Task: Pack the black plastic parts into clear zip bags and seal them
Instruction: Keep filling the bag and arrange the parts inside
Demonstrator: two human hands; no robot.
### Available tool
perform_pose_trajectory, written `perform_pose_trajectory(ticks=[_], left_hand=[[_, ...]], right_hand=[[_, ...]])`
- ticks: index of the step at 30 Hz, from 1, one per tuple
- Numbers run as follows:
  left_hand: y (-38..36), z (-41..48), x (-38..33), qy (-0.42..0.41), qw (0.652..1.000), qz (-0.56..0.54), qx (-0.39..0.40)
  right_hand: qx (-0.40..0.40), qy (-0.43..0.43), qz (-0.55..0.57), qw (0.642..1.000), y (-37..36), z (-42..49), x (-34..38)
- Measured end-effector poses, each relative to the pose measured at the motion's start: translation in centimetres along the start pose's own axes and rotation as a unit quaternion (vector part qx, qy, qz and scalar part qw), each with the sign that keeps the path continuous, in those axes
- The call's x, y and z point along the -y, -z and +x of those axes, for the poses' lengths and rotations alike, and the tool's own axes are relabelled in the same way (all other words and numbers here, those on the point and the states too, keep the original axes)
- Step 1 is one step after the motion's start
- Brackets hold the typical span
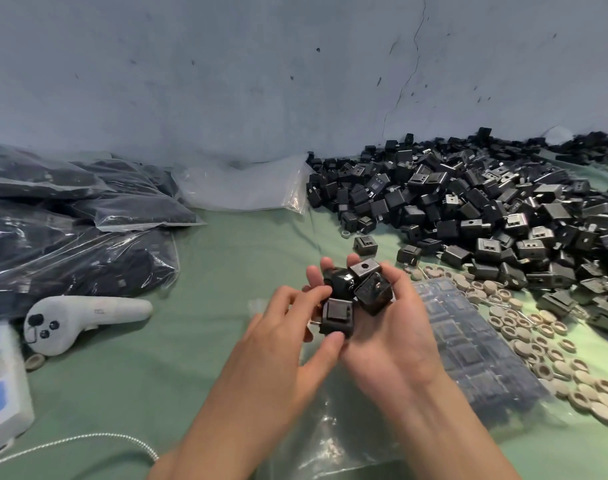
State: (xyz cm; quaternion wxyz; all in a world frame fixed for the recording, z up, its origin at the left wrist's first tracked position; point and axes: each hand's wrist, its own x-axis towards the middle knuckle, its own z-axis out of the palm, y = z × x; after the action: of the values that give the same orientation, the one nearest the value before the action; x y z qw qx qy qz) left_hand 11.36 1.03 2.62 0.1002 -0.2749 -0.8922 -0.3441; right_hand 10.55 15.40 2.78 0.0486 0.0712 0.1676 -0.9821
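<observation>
Left hand [288, 327]: thumb and fingertips pinch one square part [337, 317] at the near edge of the load. Right hand [396, 334]: palm up, fingers and thumb curled round a handful of black parts [364, 289], about four. Directly under both hands an empty clear zip bag [333, 434] lies flat on the green cloth [209, 271]; can't tell if its mouth is open. Just right of the fingers: a filled bag [468, 344] with parts in rows, seal state unclear, beige rings [524, 344] strewn beside it. Beyond and right: big loose pile [486, 209], so most of the work is left. Far left: stack of packed bags [70, 244], so many are done. Ahead: spare empty bags [240, 188].
</observation>
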Motion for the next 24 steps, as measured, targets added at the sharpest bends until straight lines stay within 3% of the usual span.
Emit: perform_pose_trajectory(ticks=[3,6,9,11,13,18,24], left_hand=[[1.0,-0.2,0.9,0.005,0.999,-0.029,-0.037],[3.6,-0.4,3.9,0.113,0.988,-0.034,-0.1],[5.8,-1.6,7.1,0.206,0.97,0.127,-0.034],[5.9,-2.8,7.7,0.188,0.968,0.16,0.035],[5.2,-3.5,7.0,0.149,0.982,0.096,0.071],[2.5,-2.9,4.7,0.089,0.994,-0.013,0.068],[0.5,-2.2,5.0,0.052,0.99,0.035,0.129]], right_hand=[[-0.008,0.005,0.017,1.0,-0.1,0.1,0.3],[-0.023,0.035,0.024,0.999,-0.1,0.1,1.4],[-0.045,0.072,0.022,0.996,0.3,-0.3,2.8],[-0.055,0.09,0.022,0.994,0.5,-0.4,3.4],[-0.05,0.101,0.023,0.993,0.6,-0.5,3.9],[-0.047,0.118,0.03,0.991,0.6,-0.4,4.6],[-0.052,0.124,0.031,0.99,1.3,-0.7,5.2]])
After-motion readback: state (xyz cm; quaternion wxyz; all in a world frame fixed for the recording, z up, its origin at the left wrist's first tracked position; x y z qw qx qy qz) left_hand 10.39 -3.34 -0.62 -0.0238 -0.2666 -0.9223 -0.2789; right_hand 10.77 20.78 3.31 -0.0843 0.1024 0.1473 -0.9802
